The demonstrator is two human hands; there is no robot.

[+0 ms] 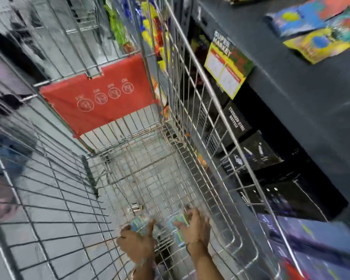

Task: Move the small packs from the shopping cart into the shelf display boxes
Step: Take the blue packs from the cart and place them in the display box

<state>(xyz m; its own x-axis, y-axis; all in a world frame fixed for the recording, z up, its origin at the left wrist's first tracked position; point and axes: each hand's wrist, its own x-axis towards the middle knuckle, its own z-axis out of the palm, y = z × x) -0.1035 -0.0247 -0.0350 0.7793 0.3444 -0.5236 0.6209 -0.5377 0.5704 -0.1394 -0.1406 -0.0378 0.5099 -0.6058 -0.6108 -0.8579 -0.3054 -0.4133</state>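
Observation:
Both my hands reach down to the floor of a wire shopping cart (208, 91). My left hand (136, 242) is closed around a small light-blue pack (138, 223). My right hand (193, 225) lies over more light-blue small packs (175, 222), fingers curled around them. The picture is motion-blurred, so the print on the packs cannot be read. The shelf (291, 93) stands to the right of the cart, with dark display boxes (257, 152) on its lower level.
A red child-seat flap (101, 98) closes the far end of the cart. Colourful flat packs (315, 37) lie on the upper shelf, and a yellow price label (228, 67) hangs from its edge. Grey tiled floor (55, 209) runs along the left.

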